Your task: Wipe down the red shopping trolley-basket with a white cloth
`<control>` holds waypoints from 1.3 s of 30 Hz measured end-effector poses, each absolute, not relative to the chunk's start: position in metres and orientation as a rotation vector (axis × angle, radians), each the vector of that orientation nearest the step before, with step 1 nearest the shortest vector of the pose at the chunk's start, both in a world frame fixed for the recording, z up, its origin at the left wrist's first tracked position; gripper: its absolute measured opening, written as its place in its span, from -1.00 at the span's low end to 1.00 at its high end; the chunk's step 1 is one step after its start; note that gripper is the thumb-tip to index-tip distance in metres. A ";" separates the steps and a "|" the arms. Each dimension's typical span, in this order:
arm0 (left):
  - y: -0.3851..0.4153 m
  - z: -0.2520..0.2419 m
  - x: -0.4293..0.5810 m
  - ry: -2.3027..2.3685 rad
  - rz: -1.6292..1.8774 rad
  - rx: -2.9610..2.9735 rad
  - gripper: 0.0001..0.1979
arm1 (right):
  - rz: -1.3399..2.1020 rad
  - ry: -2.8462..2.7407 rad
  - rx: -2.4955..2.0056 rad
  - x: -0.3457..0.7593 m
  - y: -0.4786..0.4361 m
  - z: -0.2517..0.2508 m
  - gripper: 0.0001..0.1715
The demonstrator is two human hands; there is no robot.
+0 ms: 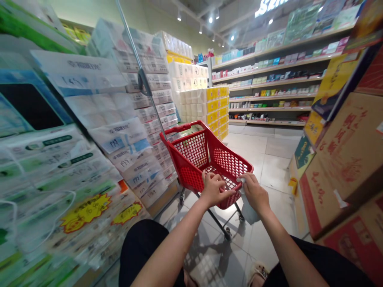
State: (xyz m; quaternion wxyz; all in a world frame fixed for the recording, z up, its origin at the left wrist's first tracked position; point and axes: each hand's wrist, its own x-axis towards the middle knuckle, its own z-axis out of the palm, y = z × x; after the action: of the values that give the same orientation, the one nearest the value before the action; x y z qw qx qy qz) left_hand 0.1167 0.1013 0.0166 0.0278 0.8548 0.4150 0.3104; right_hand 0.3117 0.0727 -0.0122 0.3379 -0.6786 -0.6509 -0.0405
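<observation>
A small red shopping cart with a lattice plastic basket stands on the tiled floor in front of my knees. My left hand grips the near rim of the basket, its fingers curled over the edge and the thumb stretched to the right. At the near right corner, my right hand is closed around a pale grey cloth. White cloth shows between its fingers against the rim, and the rest hangs down outside the basket. The basket floor shows through the lattice with nothing lying on it.
Stacked tissue packs with price signs rise along the left. Yellow-and-white packs stand behind the cart. Cardboard boxes are piled at the right. Shelves of small goods line the back. A metal pole slants behind the cart.
</observation>
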 end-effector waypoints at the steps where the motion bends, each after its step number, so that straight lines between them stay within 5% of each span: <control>1: 0.103 0.018 0.114 1.264 0.948 2.650 -0.58 | -0.099 -1.703 -1.742 0.309 0.070 -0.012 -0.64; 13: 0.114 0.020 0.096 1.106 0.814 2.794 -0.61 | -0.123 -1.988 -1.645 0.282 0.040 -0.007 -0.62; 27: 0.108 0.036 0.071 1.048 0.577 2.973 -0.74 | -0.110 -1.690 -1.701 0.308 0.042 -0.014 -0.47; 33: 0.076 0.008 0.121 1.409 0.611 2.894 -0.58 | -0.162 -1.937 -1.606 0.266 0.031 -0.013 -0.37; 39: 0.072 -0.012 0.123 1.493 0.876 2.706 -0.26 | -0.149 -1.918 -1.713 0.296 0.041 -0.004 -0.49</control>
State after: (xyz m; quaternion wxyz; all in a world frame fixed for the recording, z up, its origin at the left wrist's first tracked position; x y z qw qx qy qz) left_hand 0.1232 0.0719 -0.0118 -0.0355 0.8418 0.4645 0.2726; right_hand 0.2960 0.0409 -0.0043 0.2793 -0.6386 -0.7149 -0.0554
